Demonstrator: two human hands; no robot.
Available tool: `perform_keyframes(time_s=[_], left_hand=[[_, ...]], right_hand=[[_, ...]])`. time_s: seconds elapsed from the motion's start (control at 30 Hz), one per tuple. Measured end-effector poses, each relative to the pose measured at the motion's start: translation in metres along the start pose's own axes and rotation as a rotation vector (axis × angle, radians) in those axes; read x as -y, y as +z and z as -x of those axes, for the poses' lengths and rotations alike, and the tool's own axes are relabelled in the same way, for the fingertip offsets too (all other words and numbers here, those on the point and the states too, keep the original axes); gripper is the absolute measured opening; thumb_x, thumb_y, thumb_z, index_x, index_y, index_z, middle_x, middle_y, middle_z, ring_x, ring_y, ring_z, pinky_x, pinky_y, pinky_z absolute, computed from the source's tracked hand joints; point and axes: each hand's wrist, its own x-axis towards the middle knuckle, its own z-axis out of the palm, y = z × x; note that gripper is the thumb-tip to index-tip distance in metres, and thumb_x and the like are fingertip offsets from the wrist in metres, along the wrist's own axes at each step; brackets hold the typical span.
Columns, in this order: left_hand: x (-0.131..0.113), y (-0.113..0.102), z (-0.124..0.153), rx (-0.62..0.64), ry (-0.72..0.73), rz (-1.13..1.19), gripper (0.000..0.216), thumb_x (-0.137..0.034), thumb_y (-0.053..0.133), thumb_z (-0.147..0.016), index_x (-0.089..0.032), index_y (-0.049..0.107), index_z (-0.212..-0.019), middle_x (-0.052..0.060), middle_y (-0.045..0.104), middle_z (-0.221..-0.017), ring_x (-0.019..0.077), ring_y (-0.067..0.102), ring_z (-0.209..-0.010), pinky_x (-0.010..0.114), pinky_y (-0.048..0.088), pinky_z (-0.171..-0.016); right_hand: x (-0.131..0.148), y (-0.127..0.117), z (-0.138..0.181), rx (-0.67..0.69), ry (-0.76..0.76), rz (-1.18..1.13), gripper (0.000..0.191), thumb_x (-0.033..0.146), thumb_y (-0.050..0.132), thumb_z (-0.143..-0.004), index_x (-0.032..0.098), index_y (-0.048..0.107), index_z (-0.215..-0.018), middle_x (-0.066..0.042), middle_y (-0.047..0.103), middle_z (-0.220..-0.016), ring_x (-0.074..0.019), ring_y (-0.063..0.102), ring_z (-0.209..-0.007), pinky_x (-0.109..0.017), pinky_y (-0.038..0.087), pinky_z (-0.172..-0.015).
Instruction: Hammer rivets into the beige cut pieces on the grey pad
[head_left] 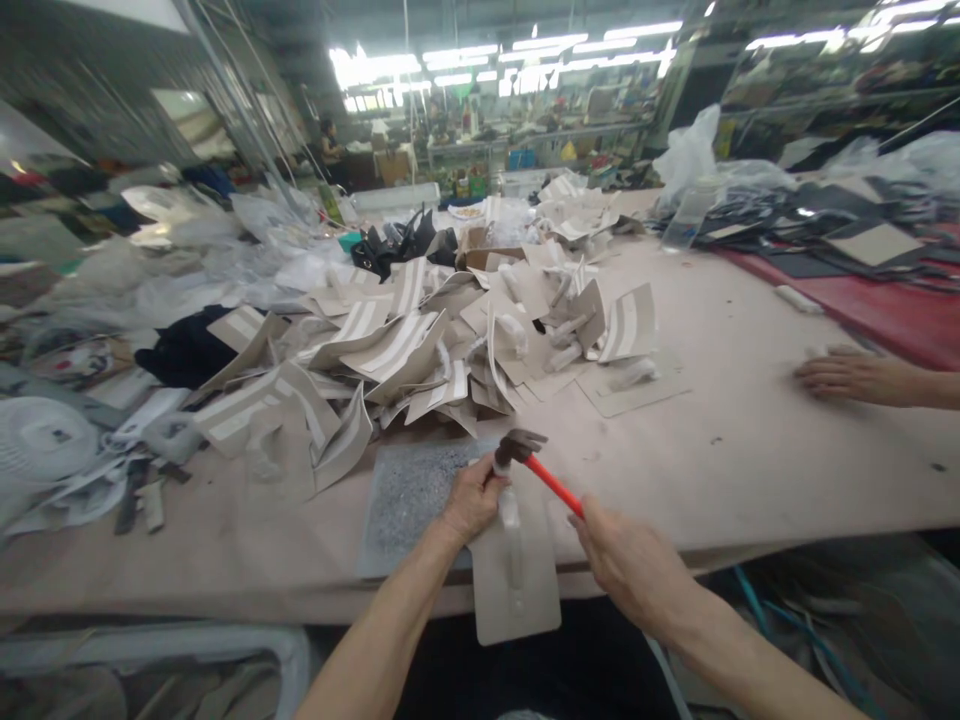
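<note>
My right hand (619,555) is closed around the orange handle of a claw hammer (556,487). Its dark metal head lies over the far end of a beige panel (517,590), close to my left fingers. A pale, padded handle strip runs lengthwise down this panel, and the near part of the panel juts past the table edge. Fingers of my left hand (474,503) pinch the panel and strip at that far end. Under my left hand and part of the panel lies a scuffed grey pad (412,490) on the table.
Similar beige panels (405,350) form a loose heap beyond the pad. Another person's hand (855,378) rests on the table (757,460) at the right. A white fan (49,440) stands at left, and dark pieces (847,230) cover a red sheet (847,310) at right.
</note>
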Motion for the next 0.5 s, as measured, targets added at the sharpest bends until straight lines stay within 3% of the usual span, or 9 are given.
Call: perform_keyframes(time_s=[0.03,0.1,0.2,0.3,0.37,0.43,0.5], left_hand=[[0.0,0.0,0.0,0.006,0.0,0.001,0.018,-0.02,0.057,-0.083,-0.02,0.068,-0.097,0.001,0.064,-0.076,0.0178,0.058,-0.072,0.026,0.042,-0.069],[-0.001,0.0,0.0,0.006,-0.003,0.021,0.024,-0.019,0.057,-0.082,-0.022,0.068,-0.103,0.001,0.067,-0.081,0.0185,0.059,-0.076,0.027,0.043,-0.071],[-0.005,-0.001,0.0,-0.008,-0.002,0.047,0.022,-0.02,0.058,-0.082,-0.022,0.069,-0.101,0.001,0.067,-0.081,0.0185,0.059,-0.075,0.026,0.043,-0.072],[-0.006,-0.001,-0.001,-0.002,0.026,0.039,0.015,-0.02,0.058,-0.083,-0.02,0.068,-0.093,0.001,0.065,-0.077,0.0176,0.058,-0.073,0.026,0.043,-0.07],[-0.006,-0.001,-0.001,-0.005,0.042,0.038,0.013,-0.02,0.058,-0.083,-0.019,0.067,-0.092,0.001,0.064,-0.077,0.0173,0.057,-0.073,0.026,0.044,-0.07],[-0.004,-0.001,-0.001,-0.015,0.044,0.051,0.011,-0.02,0.059,-0.083,-0.019,0.067,-0.091,0.001,0.064,-0.077,0.0172,0.057,-0.073,0.026,0.044,-0.07],[-0.002,0.001,0.0,-0.026,0.034,0.075,0.01,-0.02,0.061,-0.082,-0.019,0.067,-0.089,0.001,0.064,-0.078,0.017,0.057,-0.074,0.026,0.045,-0.071]], right_hand=[[-0.005,0.006,0.002,0.13,0.046,0.04,0.025,0.03,0.033,-0.101,0.021,0.047,-0.082,-0.002,0.057,-0.056,-0.0172,0.053,-0.046,-0.03,0.016,-0.049],[-0.014,0.01,0.002,0.254,0.122,0.081,0.023,0.032,0.035,-0.101,0.02,0.05,-0.089,-0.004,0.062,-0.065,-0.0196,0.058,-0.055,-0.03,0.016,-0.052],[-0.028,0.013,0.0,0.306,0.219,0.057,0.024,0.033,0.034,-0.102,0.019,0.051,-0.093,-0.006,0.064,-0.07,-0.0209,0.061,-0.062,-0.03,0.021,-0.055],[-0.045,0.032,-0.002,0.327,0.352,0.037,0.025,0.032,0.032,-0.103,0.018,0.052,-0.095,-0.006,0.063,-0.072,-0.0223,0.062,-0.067,-0.03,0.027,-0.058],[-0.051,0.047,-0.003,0.272,0.385,0.113,0.023,0.03,0.037,-0.101,0.015,0.054,-0.098,-0.01,0.065,-0.083,-0.0254,0.063,-0.076,-0.031,0.035,-0.062],[-0.046,0.059,-0.004,0.115,0.338,0.172,0.023,0.028,0.044,-0.097,0.011,0.055,-0.109,-0.017,0.063,-0.102,-0.0301,0.062,-0.092,-0.037,0.043,-0.072],[-0.026,0.065,-0.005,-0.064,0.238,0.077,0.038,0.031,0.049,-0.095,0.008,0.049,-0.125,-0.02,0.058,-0.116,-0.032,0.058,-0.106,-0.041,0.046,-0.086]])
